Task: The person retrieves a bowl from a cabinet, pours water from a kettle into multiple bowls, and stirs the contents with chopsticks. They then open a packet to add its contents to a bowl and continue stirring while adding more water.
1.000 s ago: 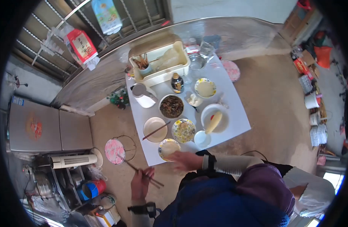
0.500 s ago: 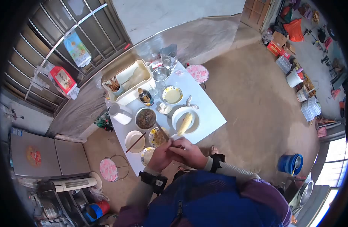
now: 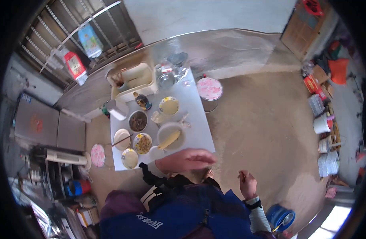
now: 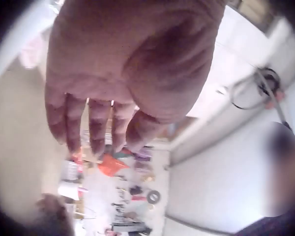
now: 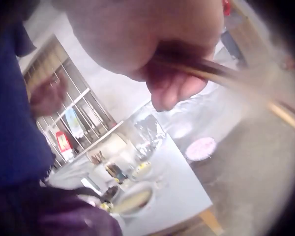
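Note:
My left hand (image 3: pixel 187 160) stretches in front of the table's near edge, its fingers straight and the palm bare in the left wrist view. Out to the right, over the floor, is my right hand (image 3: pixel 247 185). In the right wrist view its curled fingers grip a pair of chopsticks (image 5: pixel 206 73), whose far ends blur toward the right. Nearest the left hand on the table are a small white bowl (image 3: pixel 156 152) and a white basin (image 3: pixel 184 139) with a long yellow piece (image 3: pixel 169 140) lying across it.
On the white table (image 3: pixel 201 139) stand a bowl of dark food (image 3: pixel 138 121), patterned bowls, a dark bottle (image 3: pixel 142 101), a white jug (image 3: pixel 117 110) and a cream tub (image 3: pixel 145 87). A pink-topped stool (image 3: pixel 209 88) is behind. A blue bucket (image 3: pixel 275 219) sits at right.
The chopsticks were in my left hand, then both hands met around them; now my right hand has them. The hands have parted, the right one moving rightward, and the body has turned right.

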The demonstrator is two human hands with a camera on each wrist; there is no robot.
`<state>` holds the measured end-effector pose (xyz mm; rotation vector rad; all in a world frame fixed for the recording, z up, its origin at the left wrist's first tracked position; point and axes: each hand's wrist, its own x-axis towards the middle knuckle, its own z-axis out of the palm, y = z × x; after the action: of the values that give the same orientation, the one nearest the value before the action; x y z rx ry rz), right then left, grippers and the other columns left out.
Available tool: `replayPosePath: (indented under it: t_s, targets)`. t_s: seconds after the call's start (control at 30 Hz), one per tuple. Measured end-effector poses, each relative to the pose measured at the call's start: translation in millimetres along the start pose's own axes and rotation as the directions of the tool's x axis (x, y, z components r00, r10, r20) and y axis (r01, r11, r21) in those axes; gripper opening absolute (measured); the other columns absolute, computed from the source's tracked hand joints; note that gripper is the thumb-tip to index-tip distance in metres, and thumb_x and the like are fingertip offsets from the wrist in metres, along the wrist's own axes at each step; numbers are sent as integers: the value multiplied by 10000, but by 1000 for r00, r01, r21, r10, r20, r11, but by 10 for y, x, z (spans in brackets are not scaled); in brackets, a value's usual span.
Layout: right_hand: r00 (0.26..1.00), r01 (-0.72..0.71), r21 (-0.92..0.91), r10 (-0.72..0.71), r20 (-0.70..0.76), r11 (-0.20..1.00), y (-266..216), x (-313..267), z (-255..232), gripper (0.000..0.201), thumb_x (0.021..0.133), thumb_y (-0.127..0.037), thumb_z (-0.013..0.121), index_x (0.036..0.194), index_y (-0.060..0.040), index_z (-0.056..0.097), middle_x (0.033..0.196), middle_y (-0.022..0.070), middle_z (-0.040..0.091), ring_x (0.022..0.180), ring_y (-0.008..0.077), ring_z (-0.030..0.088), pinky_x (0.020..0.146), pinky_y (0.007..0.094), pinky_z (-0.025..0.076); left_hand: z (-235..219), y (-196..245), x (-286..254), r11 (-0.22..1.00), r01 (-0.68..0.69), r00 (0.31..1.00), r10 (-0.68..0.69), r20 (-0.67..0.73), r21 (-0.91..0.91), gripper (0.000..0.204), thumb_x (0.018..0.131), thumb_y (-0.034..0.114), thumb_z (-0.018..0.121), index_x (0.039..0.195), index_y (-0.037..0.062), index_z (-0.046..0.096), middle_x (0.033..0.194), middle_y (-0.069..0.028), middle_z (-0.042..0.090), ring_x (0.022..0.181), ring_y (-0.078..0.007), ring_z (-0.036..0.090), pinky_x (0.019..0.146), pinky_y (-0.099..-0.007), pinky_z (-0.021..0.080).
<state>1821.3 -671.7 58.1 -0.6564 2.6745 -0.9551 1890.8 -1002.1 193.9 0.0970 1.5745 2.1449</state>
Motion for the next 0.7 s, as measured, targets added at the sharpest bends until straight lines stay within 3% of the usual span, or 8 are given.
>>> replayPosePath:
  t_s: [0.07,0.2,0.27,0.33,0.43,0.47,0.57,0.7]
  targets:
    - [989,-35,61,25,148,998,392,-23,39,167,802,-29,586,951,-105,599,758,112,627,723,278,641,634,364,498,287,587,110,945,-328,944,327,39,22,302,932,97,535,1214,-7,518,1236,-154,545,1177,-250,506,1003,-382,397]
    - [895,-99,-5,91,437,995,662,98,152,165,826,-124,592,990,-116,587,818,119,644,776,307,642,676,396,498,698,1339,382,663,-731,607,739,291,-160,232,944,98,452,1043,-34,614,1200,-221,553,1126,-405,518,963,-457,415]
    - [839,-49,-11,48,542,999,786,283,325,172,832,-166,594,998,-126,590,832,127,648,790,324,640,676,412,498,1051,1373,712,335,-887,350,937,11,-319,251,948,101,472,1003,-73,646,1111,-221,587,923,-348,567,793,-399,465]
    - [787,-10,-112,77,612,994,895,479,444,202,823,-155,570,1023,-143,596,837,93,666,797,269,657,700,374,504,1367,1371,918,67,-932,198,917,-347,-355,257,948,76,501,1010,-122,652,1015,-221,625,753,-280,621,658,-326,515]
    - [785,-6,-204,131,606,979,1051,760,369,224,811,-158,568,1033,-157,598,838,80,675,795,256,664,705,356,508,1101,1489,1062,65,-916,193,937,-291,-397,254,949,26,467,1050,-134,636,1040,-231,611,841,-285,616,746,-323,512]
    - [788,-4,-225,142,600,974,1101,857,318,226,808,-163,572,1032,-160,598,838,81,676,792,263,664,701,357,509,789,1538,1166,78,-946,129,981,-147,-314,252,949,20,463,1052,-127,640,1045,-229,609,867,-283,610,767,-323,508]
    - [769,-44,-240,186,611,970,1343,1041,124,202,860,-252,556,1032,-161,607,862,148,661,824,358,634,695,452,499,516,1559,1407,43,-990,48,998,-31,-135,269,956,25,442,1097,-116,622,1078,-217,603,917,-285,595,794,-324,504]
    - [643,3,-368,280,713,930,2201,1027,290,352,817,-337,626,1087,-113,609,928,102,703,864,242,679,807,356,517,368,1639,1707,90,-996,92,993,72,28,304,961,44,420,1174,-111,573,1134,-199,588,944,-293,585,808,-335,500]
